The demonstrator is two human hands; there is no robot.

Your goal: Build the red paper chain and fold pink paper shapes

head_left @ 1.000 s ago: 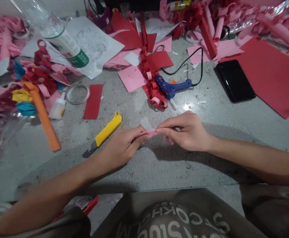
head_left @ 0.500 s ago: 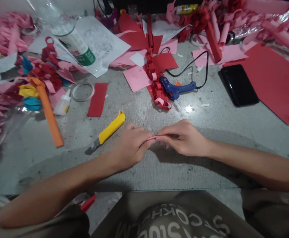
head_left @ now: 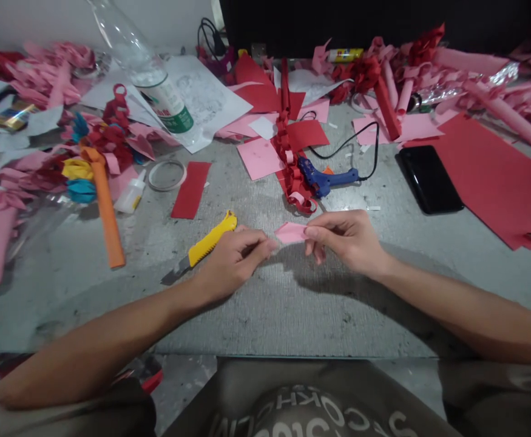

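Observation:
A small folded piece of pink paper (head_left: 291, 232), pointed at its left end, is pinched at its right end between the thumb and fingers of my right hand (head_left: 349, 240). Just left of the paper is my left hand (head_left: 235, 258), its thumb and forefinger brought together with nothing visible between them. A small gap separates its fingertips from the paper's tip. Partly behind my left hand lies a yellow utility knife (head_left: 211, 240) with its blade out. Beyond the hands, a blue glue gun (head_left: 329, 177) rests against a red and pink paper chain (head_left: 295, 176).
A red paper strip (head_left: 191, 189), a tape roll (head_left: 167, 175), a small glue bottle (head_left: 131, 192) and an orange paper roll (head_left: 105, 212) lie left. A clear bottle (head_left: 162, 97) stands behind them. At right, a black phone (head_left: 430, 179) overlaps red sheets (head_left: 502, 176).
My left hand has let go of the pink paper and drawn slightly left. The paper stays in my right hand and now shows its flat face. The camera view has tilted up.

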